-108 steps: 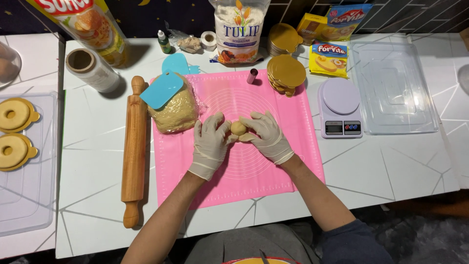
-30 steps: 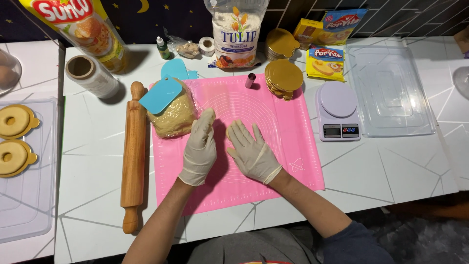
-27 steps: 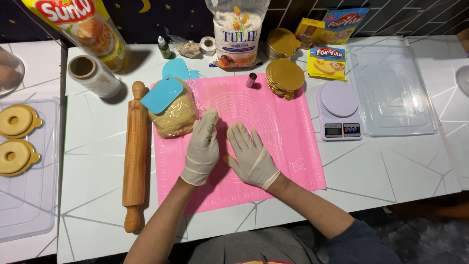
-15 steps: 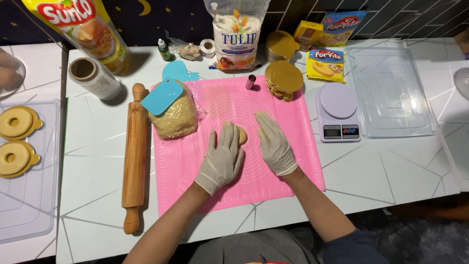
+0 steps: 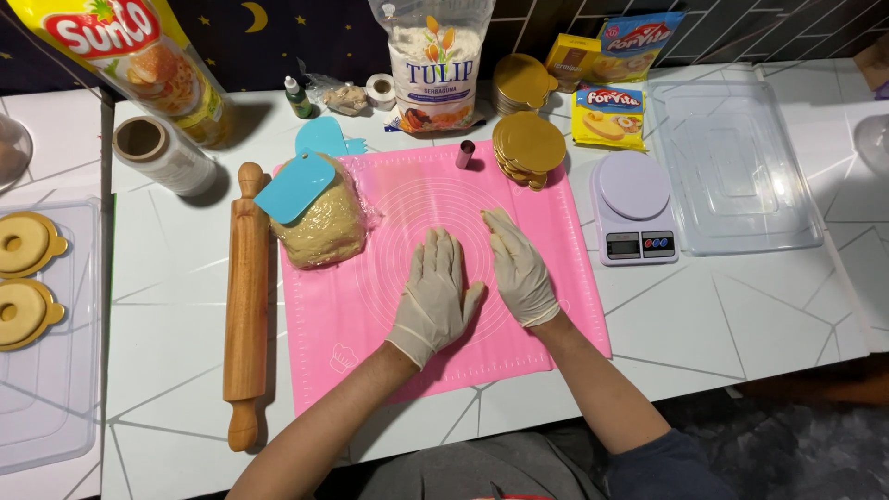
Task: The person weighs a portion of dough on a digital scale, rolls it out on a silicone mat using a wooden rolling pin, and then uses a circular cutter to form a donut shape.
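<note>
Right now both my gloved hands lie flat and open on the pink silicone mat (image 5: pixel 370 306), near its middle, gripping nothing. My left hand (image 5: pixel 435 296) presses palm down with the fingers spread toward twelve o'clock; my right hand (image 5: pixel 520 268) rests just beside it at three o'clock, the two nearly touching at the thumbs. Whether any dough sits under my palms I cannot tell, since the gloves cover that spot.

At ten o'clock from my left hand, on the mat's far left corner, sits the lump of tan dough (image 5: pixel 324 227) in clear wrap, with a blue plastic scraper (image 5: pixel 294 185) lying on top of it. Just off the mat's left edge, at nine o'clock, the wooden rolling pin (image 5: pixel 246 306) lies lengthwise on the white surface (image 5: pixel 741 315). At twelve o'clock a small metal ring cutter (image 5: pixel 465 154) stands on the mat's far edge, and beside it, at one o'clock, a stack of round gold boards (image 5: pixel 529 146). At two o'clock from my right hand, off the mat, is the lilac kitchen scale (image 5: pixel 635 206), and beyond it a clear plastic lid (image 5: pixel 736 167). The flour bag (image 5: pixel 433 60) stands at the far edge at twelve o'clock.
</note>
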